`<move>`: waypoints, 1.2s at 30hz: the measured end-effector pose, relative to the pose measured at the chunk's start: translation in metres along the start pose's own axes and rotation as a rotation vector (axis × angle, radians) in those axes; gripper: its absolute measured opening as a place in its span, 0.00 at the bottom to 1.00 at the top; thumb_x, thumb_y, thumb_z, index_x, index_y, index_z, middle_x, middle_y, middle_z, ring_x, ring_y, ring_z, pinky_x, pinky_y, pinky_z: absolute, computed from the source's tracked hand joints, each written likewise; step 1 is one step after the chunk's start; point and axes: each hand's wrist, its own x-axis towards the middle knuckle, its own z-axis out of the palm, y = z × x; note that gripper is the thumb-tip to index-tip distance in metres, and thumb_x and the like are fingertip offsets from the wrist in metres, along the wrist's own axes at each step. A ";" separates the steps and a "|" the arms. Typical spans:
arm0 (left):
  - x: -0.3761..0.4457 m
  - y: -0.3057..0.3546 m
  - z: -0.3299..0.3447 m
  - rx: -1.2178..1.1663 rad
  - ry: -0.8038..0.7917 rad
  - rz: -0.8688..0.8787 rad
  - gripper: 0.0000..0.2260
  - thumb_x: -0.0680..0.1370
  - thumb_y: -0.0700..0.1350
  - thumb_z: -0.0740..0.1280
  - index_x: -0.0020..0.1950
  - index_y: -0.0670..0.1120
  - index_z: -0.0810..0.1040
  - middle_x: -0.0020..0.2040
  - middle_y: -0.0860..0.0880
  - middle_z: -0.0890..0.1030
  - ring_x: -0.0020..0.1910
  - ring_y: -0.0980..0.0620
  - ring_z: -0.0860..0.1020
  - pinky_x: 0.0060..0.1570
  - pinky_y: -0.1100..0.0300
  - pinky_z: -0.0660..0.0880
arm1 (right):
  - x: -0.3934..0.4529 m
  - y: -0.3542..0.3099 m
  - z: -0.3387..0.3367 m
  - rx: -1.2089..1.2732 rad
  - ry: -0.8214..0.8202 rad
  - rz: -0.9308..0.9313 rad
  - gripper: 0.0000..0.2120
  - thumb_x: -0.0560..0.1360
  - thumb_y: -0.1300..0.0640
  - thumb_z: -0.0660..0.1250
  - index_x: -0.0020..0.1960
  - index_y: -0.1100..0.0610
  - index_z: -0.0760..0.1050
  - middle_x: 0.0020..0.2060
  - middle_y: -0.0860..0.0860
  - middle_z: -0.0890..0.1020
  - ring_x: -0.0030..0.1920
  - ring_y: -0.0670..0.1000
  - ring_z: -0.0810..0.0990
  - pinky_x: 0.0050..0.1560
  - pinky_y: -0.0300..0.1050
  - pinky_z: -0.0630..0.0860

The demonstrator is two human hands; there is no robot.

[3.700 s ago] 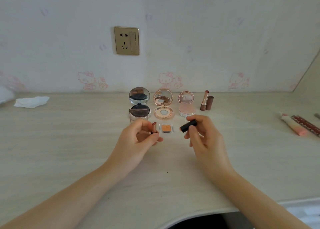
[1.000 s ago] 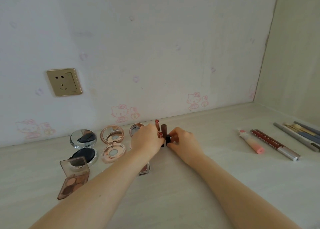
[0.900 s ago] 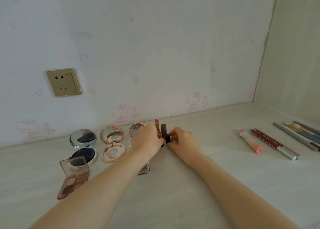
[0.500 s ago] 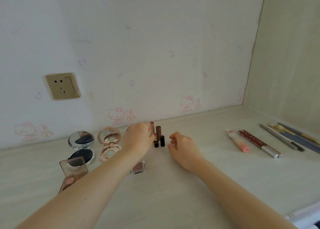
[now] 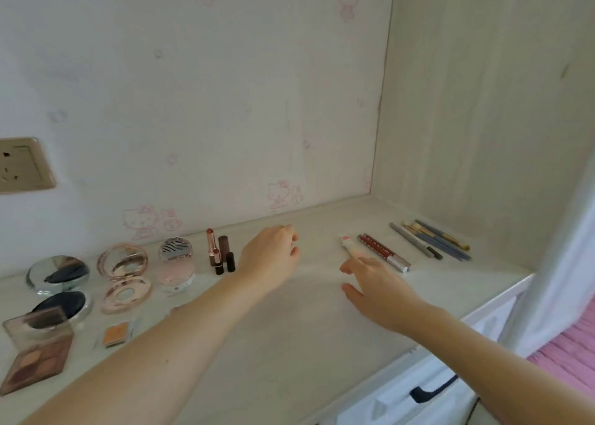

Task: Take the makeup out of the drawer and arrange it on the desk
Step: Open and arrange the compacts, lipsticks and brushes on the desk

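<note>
Two opened lipsticks (image 5: 214,252) stand with their dark caps (image 5: 227,252) near the back wall of the desk (image 5: 289,328). To their left lie open compacts (image 5: 124,276), a pink blush compact (image 5: 176,263) and a black cushion compact (image 5: 58,283). An eyeshadow palette (image 5: 35,354) and a small orange pan (image 5: 116,331) lie at the front left. My left hand (image 5: 270,257) hovers empty just right of the lipsticks, fingers loosely curled. My right hand (image 5: 373,283) reaches with relaxed fingers toward a pink tube (image 5: 349,246) and a red patterned pen (image 5: 383,252).
Several grey and blue pencils (image 5: 428,239) lie by the right side panel. A wall socket (image 5: 22,165) is at the left. A white drawer with a black handle (image 5: 431,389) sits under the desk edge. White fabric (image 5: 563,263) hangs at the right.
Both hands have let go of the lipstick and cap, which now stand by the first pair. The hands moved right, the right one nearing the pink tube. The view has swung right.
</note>
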 end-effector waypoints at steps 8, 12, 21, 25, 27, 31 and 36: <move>0.020 0.056 0.047 0.087 -0.101 0.164 0.11 0.77 0.44 0.60 0.57 0.48 0.76 0.56 0.50 0.79 0.58 0.48 0.74 0.50 0.53 0.75 | -0.020 0.065 -0.024 -0.045 0.023 0.118 0.16 0.79 0.50 0.60 0.66 0.51 0.69 0.62 0.49 0.76 0.61 0.49 0.73 0.60 0.44 0.73; 0.032 0.071 0.062 0.084 -0.133 0.196 0.08 0.77 0.45 0.60 0.52 0.47 0.77 0.55 0.50 0.79 0.56 0.47 0.75 0.49 0.51 0.75 | -0.021 0.084 -0.030 -0.054 0.009 0.140 0.14 0.80 0.50 0.59 0.64 0.51 0.70 0.60 0.49 0.76 0.59 0.50 0.74 0.57 0.46 0.75; 0.062 0.082 0.078 0.156 -0.216 0.057 0.14 0.75 0.52 0.65 0.55 0.45 0.75 0.54 0.46 0.79 0.53 0.43 0.76 0.46 0.53 0.74 | 0.002 0.099 -0.024 -0.053 0.016 0.104 0.13 0.79 0.53 0.59 0.61 0.56 0.73 0.53 0.51 0.78 0.56 0.52 0.74 0.54 0.47 0.75; 0.065 0.083 0.086 -0.031 -0.289 -0.225 0.21 0.67 0.57 0.69 0.55 0.48 0.73 0.56 0.49 0.79 0.53 0.45 0.77 0.45 0.55 0.75 | 0.019 0.092 -0.021 -0.056 0.005 0.064 0.12 0.79 0.54 0.58 0.60 0.56 0.73 0.50 0.51 0.77 0.54 0.53 0.74 0.52 0.49 0.76; 0.064 0.083 0.085 -0.150 -0.327 -0.345 0.21 0.63 0.56 0.71 0.51 0.51 0.72 0.54 0.52 0.79 0.51 0.47 0.78 0.38 0.59 0.71 | 0.030 0.089 -0.020 -0.066 -0.005 0.057 0.12 0.79 0.54 0.59 0.60 0.56 0.73 0.50 0.51 0.77 0.54 0.53 0.74 0.53 0.49 0.75; 0.067 0.083 0.081 -0.276 -0.412 -0.442 0.23 0.59 0.53 0.74 0.52 0.50 0.79 0.50 0.51 0.80 0.47 0.48 0.80 0.30 0.61 0.65 | 0.054 0.088 -0.016 -0.136 -0.017 -0.015 0.11 0.78 0.58 0.59 0.59 0.58 0.72 0.51 0.54 0.77 0.55 0.56 0.74 0.59 0.47 0.70; 0.072 0.078 0.083 -0.362 -0.469 -0.451 0.24 0.60 0.50 0.70 0.56 0.47 0.82 0.53 0.50 0.83 0.51 0.50 0.80 0.36 0.61 0.69 | 0.077 0.089 -0.007 -0.235 -0.058 -0.089 0.21 0.79 0.59 0.58 0.72 0.52 0.64 0.61 0.54 0.75 0.62 0.57 0.69 0.61 0.47 0.68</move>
